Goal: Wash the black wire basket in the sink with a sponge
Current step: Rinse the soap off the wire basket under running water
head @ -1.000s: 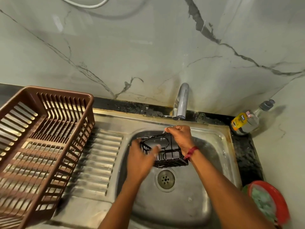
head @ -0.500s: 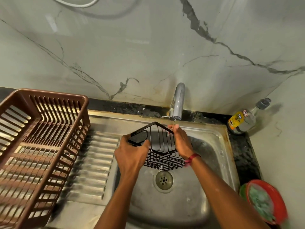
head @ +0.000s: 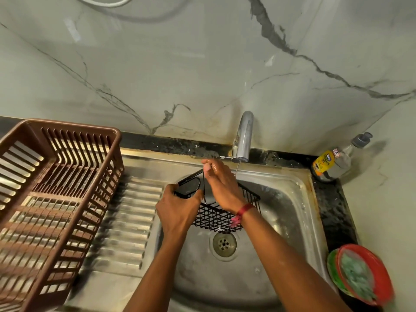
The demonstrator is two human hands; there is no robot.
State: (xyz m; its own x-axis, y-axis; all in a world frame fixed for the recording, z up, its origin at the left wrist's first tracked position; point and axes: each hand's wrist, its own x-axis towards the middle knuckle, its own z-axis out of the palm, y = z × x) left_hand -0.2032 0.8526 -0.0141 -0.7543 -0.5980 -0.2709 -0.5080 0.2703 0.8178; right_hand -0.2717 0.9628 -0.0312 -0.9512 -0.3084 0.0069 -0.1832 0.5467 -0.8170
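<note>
Now you hold the black wire basket (head: 213,218) tipped steeper than a moment ago over the stainless steel sink (head: 283,224), left hand (head: 177,209) gripping its 9 o'clock end, right hand (head: 222,188) pinching its 12 o'clock rim, likely rinsing.

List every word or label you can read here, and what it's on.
Pump bottle, yellow label with a red-and-white patch: there is print, but it is too blurred to read.
Brown rack, tap, sink, black wire basket: no text visible.

Veined marble wall (head: 202,64), black counter (head: 180,146)
</note>
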